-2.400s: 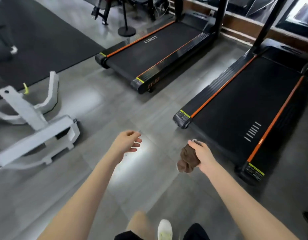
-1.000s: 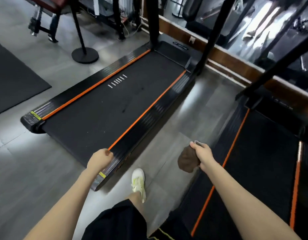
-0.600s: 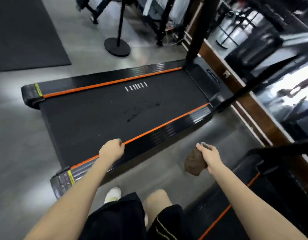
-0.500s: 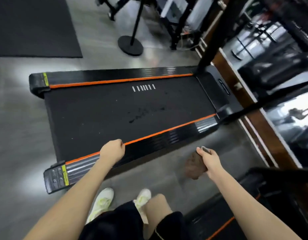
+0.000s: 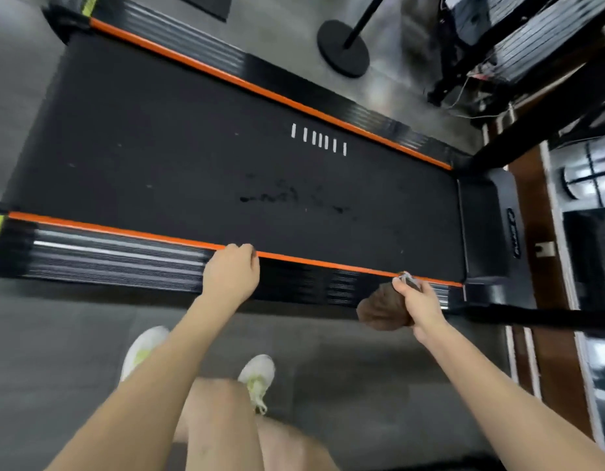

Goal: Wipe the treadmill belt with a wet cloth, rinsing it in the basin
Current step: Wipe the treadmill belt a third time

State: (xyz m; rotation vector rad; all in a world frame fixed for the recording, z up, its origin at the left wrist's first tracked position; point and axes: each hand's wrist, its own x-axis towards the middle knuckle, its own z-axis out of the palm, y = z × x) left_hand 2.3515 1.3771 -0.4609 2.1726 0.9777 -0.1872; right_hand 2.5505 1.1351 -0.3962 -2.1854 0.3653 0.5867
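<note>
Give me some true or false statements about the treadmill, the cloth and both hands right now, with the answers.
1. The right hand holds the cloth. True.
2. The cloth is pressed flat on the belt. False: it is bunched in the hand, short of the belt.
3. The left hand rests on the near rail. True.
4. The belt is spotless. False: dark smudges mark its middle.
5. A basin is in view. False: none shows.
</note>
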